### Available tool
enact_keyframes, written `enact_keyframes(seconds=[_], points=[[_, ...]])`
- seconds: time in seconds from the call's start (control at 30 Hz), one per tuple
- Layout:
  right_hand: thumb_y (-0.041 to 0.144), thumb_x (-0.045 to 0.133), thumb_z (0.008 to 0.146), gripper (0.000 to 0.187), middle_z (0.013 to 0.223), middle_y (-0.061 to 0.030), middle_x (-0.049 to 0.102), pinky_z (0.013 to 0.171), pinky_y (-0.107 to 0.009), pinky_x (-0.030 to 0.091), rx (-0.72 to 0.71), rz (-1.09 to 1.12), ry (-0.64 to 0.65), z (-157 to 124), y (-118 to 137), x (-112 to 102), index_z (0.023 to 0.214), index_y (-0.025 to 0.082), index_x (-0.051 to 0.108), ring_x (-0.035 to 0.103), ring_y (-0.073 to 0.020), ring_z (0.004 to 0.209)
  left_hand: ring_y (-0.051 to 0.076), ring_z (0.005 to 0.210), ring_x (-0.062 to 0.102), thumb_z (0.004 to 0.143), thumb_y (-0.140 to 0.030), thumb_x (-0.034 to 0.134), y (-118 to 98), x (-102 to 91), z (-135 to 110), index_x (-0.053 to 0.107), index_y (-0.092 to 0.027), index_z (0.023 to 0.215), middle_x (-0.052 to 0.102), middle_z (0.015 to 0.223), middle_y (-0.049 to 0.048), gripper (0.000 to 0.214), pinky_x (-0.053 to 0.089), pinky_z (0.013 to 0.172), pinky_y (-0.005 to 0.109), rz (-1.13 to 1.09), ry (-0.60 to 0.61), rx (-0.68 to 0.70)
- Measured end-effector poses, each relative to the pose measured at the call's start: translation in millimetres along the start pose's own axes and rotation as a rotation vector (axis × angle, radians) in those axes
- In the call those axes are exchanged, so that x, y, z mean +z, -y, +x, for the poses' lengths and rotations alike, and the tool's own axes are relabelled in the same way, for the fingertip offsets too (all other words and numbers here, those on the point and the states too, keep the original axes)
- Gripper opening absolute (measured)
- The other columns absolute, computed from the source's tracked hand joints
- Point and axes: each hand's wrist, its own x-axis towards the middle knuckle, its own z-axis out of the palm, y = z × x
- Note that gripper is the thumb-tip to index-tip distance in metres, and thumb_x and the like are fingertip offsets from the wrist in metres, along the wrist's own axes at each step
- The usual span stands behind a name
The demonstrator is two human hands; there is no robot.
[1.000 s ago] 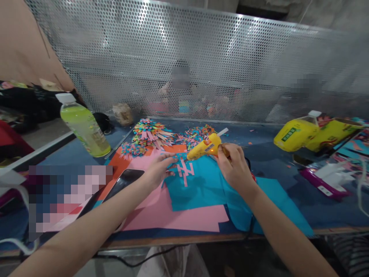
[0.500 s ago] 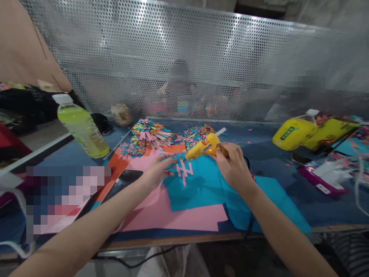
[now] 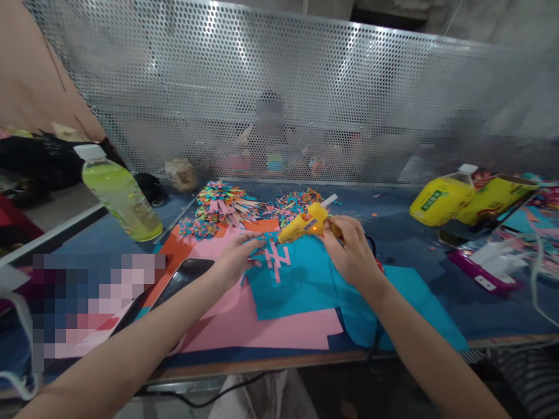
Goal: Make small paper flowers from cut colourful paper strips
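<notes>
At the far left of the table (image 3: pixel 399 233), a bottle of green drink (image 3: pixel 124 201) stands upright. Next comes a dark-screened phone (image 3: pixel 187 276), partly covered by the left forearm, lying beside an orange sheet (image 3: pixel 172 247) and a pink sheet (image 3: pixel 283 331). Beyond these sit a small paper cluster (image 3: pixel 198 228) and a taller cone of coloured paper strips (image 3: pixel 225 203). The left hand (image 3: pixel 236 259) reaches over the pink sheet, its fingertips at a tiny blue paper piece (image 3: pixel 271 236); I cannot tell whether that grip is closed on it. Just right of those fingertips, joined pink strips (image 3: pixel 276 262) show over a blue sheet (image 3: pixel 301 291). The yellow glue gun (image 3: pixel 301 227) lies between the two hands, nozzle leftward near the left fingertips, its handle inside the right hand (image 3: pixel 351 247), whose grip is curled around it. Paper scraps (image 3: pixel 299 201) spread behind the gun. Farther right are a yellow-labelled bottle (image 3: pixel 443 201) and a purple packet (image 3: pixel 483 270)
</notes>
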Motion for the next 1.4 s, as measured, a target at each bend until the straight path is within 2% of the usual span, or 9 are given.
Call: enact_keyframes(seconds=[0.3,0.5,0.7,0.87,1.0,1.1,1.17,1.3,1.4], points=[[0.009,0.044,0.082,0.032,0.108,-0.0101,0.049,0.089,-0.042,0.044,-0.067,-0.059,0.039,1.4,1.2,-5.4,0.11,0.024,0.049,0.043,-0.0235,0.108,0.009,0.055,0.053,0.054,-0.018,0.073,-0.4,1.7,-1.6,0.058,-0.016,0.078,0.059,0.068,-0.0011,0.028,0.04,0.043,0.018,0.001,0.027,-0.002],[0.009,0.047,0.081,0.029,0.107,-0.0107,0.048,0.089,-0.039,0.043,-0.128,-0.128,-0.018,2.0,0.6,-3.5,0.108,0.019,0.05,0.043,-0.0223,0.106,0.01,0.059,0.055,0.055,-0.022,0.072,-0.2,1.1,-1.0,0.057,-0.017,0.078,0.06,0.071,-0.0004,0.027,0.042,0.044,0.019,0.028,0.02,0.012],[0.011,0.046,0.082,0.031,0.108,-0.013,0.047,0.09,-0.039,0.041,-0.071,-0.135,0.021,4.5,-3.5,-5.6,0.112,0.016,0.047,0.043,-0.0236,0.106,0.009,0.059,0.054,0.055,-0.021,0.073,0.8,3.7,-4.1,0.058,-0.016,0.084,0.059,0.075,0.001,0.033,0.042,0.044,0.019,0.029,0.053,0.006],[0.021,0.051,0.08,0.032,0.107,-0.0184,0.047,0.086,-0.038,0.04,0.228,-0.193,0.112,5.5,-31.0,-2.0,0.108,0.006,0.046,0.043,-0.0263,0.103,0.01,0.057,0.055,0.054,-0.018,0.073,0.4,5.7,-5.5,0.058,-0.015,0.083,0.059,0.073,0.0007,0.033,0.042,0.044,0.019,0.032,0.018,-0.022],[0.027,0.054,0.077,0.038,0.101,-0.0187,0.05,0.078,-0.038,0.041,0.709,-0.322,0.444,-6.7,-64.1,10.2,0.107,0.005,0.046,0.049,-0.0273,0.095,0.01,0.056,0.057,0.057,-0.017,0.073,2.4,7.5,-5.4,0.059,-0.014,0.086,0.061,0.07,0.0009,0.032,0.044,0.046,0.019,0.034,0.088,-0.051],[0.03,0.06,0.072,0.041,0.099,-0.0208,0.051,0.076,-0.044,0.038,0.895,-0.386,0.561,-13.4,-74.8,13.7,0.104,0.005,0.05,0.048,-0.0322,0.093,0.011,0.056,0.059,0.059,-0.015,0.071,3.7,8.5,-6.0,0.059,-0.013,0.088,0.062,0.067,0.0014,0.031,0.048,0.051,0.02,0.024,0.104,-0.078],[0.029,0.061,0.071,0.042,0.105,-0.0209,0.05,0.081,-0.048,0.033,0.793,-0.364,0.523,-10.1,-69.1,11.4,0.107,0.008,0.051,0.044,-0.0343,0.099,0.011,0.056,0.06,0.062,-0.014,0.069,5.3,8.1,-5.9,0.059,-0.013,0.09,0.062,0.066,0.0018,0.03,0.049,0.055,0.021,0.021,0.122,-0.107],[0.035,0.057,0.076,0.056,0.124,-0.0115,0.044,0.092,-0.042,0.027,0.156,0.052,0.463,6.4,-30.9,3.2,0.127,0.022,0.038,0.036,-0.0267,0.112,0.012,0.061,0.062,0.066,-0.013,0.066,9.4,6.8,-7.0,0.059,-0.015,0.091,0.065,0.073,0.0043,0.026,0.051,0.059,0.024,0.011,0.196,-0.209],[0.034,0.054,0.079,0.05,0.125,-0.0065,0.046,0.095,-0.039,0.026,-0.097,0.326,0.455,11.9,0.6,2.2,0.126,0.025,0.039,0.035,-0.0221,0.115,0.013,0.062,0.063,0.068,-0.012,0.064,9.5,9.0,-12.1,0.06,-0.014,0.091,0.066,0.075,0.0053,0.023,0.052,0.063,0.027,-0.014,0.265,-0.299]])
